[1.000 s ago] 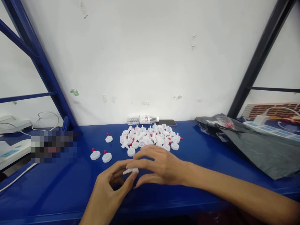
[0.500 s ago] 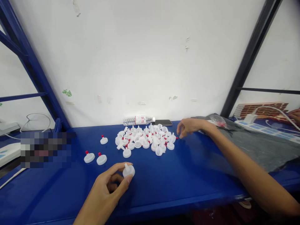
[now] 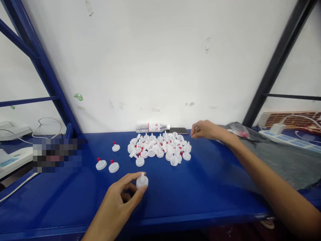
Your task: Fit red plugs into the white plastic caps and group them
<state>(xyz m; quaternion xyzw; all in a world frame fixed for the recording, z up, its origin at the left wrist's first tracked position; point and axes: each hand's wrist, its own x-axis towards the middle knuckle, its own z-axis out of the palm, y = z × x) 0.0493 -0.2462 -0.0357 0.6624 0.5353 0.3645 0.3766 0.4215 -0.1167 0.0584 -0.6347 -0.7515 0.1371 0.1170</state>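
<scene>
My left hand [image 3: 122, 197] pinches a white nozzle cap [image 3: 142, 182] between thumb and forefinger, its bare spout pointing up, just above the blue table. My right hand [image 3: 203, 130] is raised at the right of the pile, with its fingertips pressed together. Whatever they hold is hidden. Between the hands lies a heap of white nozzle caps [image 3: 151, 153] with small red tips scattered among them. On the left, three white caps with red tips stand apart: one farther back [image 3: 115, 147], one at left [image 3: 101, 164] and one nearer [image 3: 113, 167].
Behind the heap, a clear plastic bottle [image 3: 152, 127] lies on its side next to a dark phone [image 3: 178, 131]. A dark plastic sheet [image 3: 271, 160] covers the right side, with a clear bag [image 3: 240, 130] of red pieces on it. Power strips [image 3: 288, 139] and cables lie at both sides.
My right hand has lifted slightly and its fingers have closed. A red tip that lay beside them no longer shows there. The view has shifted a little; my left hand keeps its cap.
</scene>
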